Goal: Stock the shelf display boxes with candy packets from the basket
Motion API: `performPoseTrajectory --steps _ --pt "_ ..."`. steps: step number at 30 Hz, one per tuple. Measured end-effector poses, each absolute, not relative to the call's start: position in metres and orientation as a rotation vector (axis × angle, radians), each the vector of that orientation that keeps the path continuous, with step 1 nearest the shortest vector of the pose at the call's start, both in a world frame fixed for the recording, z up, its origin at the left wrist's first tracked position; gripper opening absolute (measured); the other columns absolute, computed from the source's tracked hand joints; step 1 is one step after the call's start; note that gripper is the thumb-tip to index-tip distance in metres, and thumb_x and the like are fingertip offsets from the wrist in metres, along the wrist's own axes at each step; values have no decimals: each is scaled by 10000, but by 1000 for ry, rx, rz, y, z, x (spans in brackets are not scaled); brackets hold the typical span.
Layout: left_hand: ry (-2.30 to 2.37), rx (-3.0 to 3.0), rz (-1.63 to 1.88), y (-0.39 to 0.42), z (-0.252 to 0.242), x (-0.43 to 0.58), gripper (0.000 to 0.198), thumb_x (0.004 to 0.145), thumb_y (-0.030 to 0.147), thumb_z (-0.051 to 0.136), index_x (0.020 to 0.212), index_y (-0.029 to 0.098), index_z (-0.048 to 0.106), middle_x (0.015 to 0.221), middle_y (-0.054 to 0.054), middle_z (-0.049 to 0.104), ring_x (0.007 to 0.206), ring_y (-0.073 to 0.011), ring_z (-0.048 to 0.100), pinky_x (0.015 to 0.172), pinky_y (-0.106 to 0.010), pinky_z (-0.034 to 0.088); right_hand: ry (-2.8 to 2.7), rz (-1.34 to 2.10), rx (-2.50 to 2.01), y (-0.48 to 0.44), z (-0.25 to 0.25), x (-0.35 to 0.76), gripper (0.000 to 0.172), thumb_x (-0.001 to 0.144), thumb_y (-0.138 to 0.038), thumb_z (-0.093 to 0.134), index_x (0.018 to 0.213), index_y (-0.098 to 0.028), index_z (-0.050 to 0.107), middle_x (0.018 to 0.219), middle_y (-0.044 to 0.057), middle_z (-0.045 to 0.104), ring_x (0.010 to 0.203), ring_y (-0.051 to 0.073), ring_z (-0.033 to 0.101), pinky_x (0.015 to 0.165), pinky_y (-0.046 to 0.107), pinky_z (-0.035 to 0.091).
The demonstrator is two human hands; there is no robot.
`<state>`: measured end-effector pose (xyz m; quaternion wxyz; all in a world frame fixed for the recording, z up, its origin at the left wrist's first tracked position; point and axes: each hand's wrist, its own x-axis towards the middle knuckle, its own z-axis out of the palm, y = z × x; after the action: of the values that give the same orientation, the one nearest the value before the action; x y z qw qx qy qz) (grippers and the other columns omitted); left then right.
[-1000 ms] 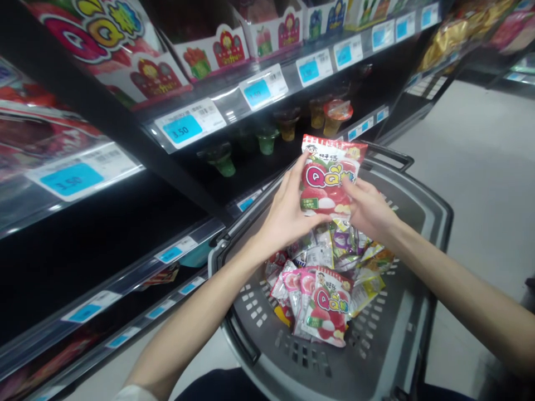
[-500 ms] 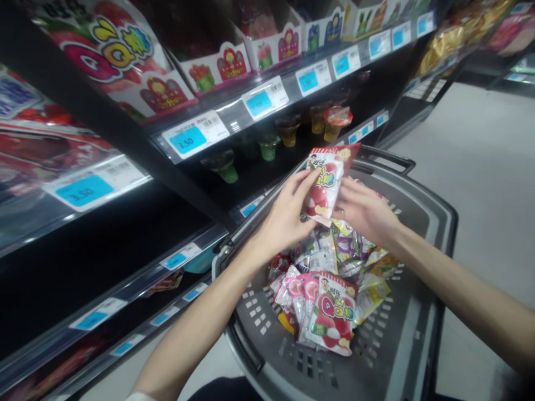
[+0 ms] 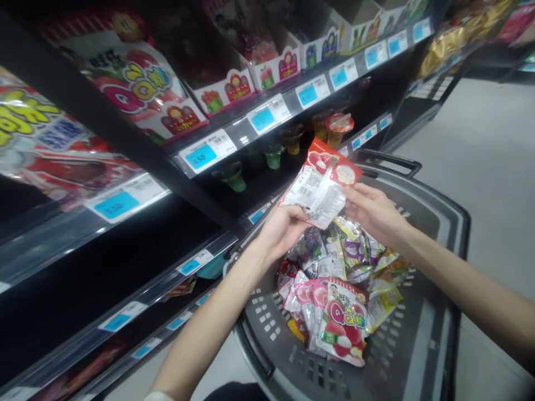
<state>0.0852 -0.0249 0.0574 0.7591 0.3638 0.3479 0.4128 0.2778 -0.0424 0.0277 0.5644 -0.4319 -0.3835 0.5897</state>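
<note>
A single head-worn view looks out from above the person's own arms, facing forward and steeply down into the basket (image 3: 422, 317); it stands over the basket's near edge, which the bottom of the frame cuts off, while the far edge lies nearly square ahead; both forearms enter from below, so the left hand (image 3: 284, 231) and right hand (image 3: 374, 211) sit within arm's reach, around mid-frame, above the basket's far half; past the basket's left edge the view takes in the shelf (image 3: 243, 133) at a slant, its front rails climbing toward the upper right; past the right edge it shows the floor (image 3: 493, 167), running back to more distant racks at the upper right corner.
</note>
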Motion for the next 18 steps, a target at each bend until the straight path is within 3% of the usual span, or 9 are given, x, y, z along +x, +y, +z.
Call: performPoseTrajectory --steps 7,13,18 --pt "793 773 929 -24 57 85 814 521 -39 476 1294 177 615 1119 -56 745 1143 -286 676 1006 -499 585 -927 1310 -1000 -43 25 278 284 710 -422 903 772 -213 722 693 -7 611 591 90 469 519 263 354" --pt "809 740 950 -26 59 86 758 512 -55 474 1215 179 636 1076 -47 736 1042 -263 703 978 -498 595 -907 1299 -995 -45 27 276 309 681 -401 921 709 -206 682 647 -18 608 551 81 472 499 255 346" --pt "836 720 937 -27 60 86 690 513 -55 467 1136 171 659 1012 -43 734 1024 -254 701 959 -484 602 -923 1319 -965 -44 27 276 252 715 -365 900 790 -208 719 628 -24 586 549 85 468 492 256 361"
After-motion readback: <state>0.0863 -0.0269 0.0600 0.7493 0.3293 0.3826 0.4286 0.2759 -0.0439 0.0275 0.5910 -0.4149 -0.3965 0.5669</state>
